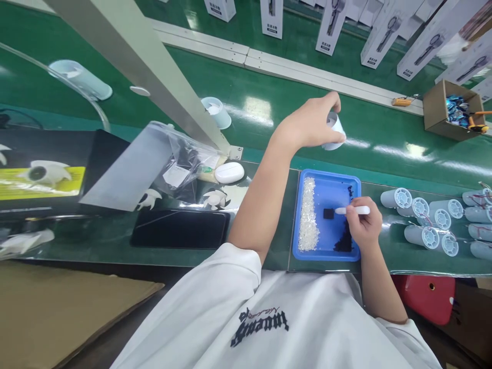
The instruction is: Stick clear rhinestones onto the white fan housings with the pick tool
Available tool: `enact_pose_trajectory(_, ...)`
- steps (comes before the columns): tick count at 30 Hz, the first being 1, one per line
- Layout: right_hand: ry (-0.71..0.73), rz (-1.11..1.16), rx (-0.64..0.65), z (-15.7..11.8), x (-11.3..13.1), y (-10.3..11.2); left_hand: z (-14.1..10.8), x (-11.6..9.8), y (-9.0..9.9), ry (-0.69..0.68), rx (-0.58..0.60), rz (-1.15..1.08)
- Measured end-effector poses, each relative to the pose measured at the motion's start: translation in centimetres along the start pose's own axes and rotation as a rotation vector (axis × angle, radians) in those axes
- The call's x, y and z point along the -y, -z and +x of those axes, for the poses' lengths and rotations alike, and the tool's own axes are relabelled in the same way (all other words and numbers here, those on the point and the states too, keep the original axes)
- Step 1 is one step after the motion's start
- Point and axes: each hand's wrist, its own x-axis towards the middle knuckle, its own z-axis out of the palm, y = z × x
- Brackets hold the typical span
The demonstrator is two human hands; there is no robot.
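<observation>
My left hand point(313, 123) is stretched forward over the green belt, thumb and fingers closed around a pale cylindrical cup point(333, 134). Over the right side of a blue tray point(326, 179), my right hand point(364, 220) grips a white pen-like tool point(357, 210). The tool's tip touches or nearly touches a small black square point(328, 213). Small white pieces point(308, 215) lie in a strip along the tray's left side. Black pieces point(344, 241) are heaped at its lower right, partly behind my right hand.
Several pale cylinders point(418, 237) lie right of the tray. A black phone point(180, 229), white fan-shaped parts point(216, 199) and a slanted metal post point(154, 66) are at left. Beyond the rail stand white boxes point(271, 20) and a cardboard box point(442, 113).
</observation>
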Motion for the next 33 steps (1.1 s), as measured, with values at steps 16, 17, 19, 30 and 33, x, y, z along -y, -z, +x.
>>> enact_pose_trajectory(16, -0.045, 0.325, -0.434, 0.3, -0.3, 1.3, 1.3, -3.9, -6.2, 0.105, 0.242, -1.038)
enact_pose_trajectory(17, -0.046, 0.333, -0.438, 0.3, -0.3, 1.2, 1.2, -4.0, -6.3, 0.098, 0.248, -1.029)
enact_pose_trajectory(19, -0.042, 0.341, -0.446, 0.2, -0.3, 1.0, 1.2, -4.1, -6.5, 0.092, 0.252, -1.01)
enact_pose_trajectory(30, -0.074, 0.364, -0.478, 0.0, -0.3, 0.8, 0.9, -4.7, -6.7, 0.167, 0.275, -0.925)
enact_pose_trajectory(33, -0.127, 0.183, -0.476, -0.1, -0.5, 0.6, 0.6, -5.2, -7.3, 0.133, 0.251, -0.787)
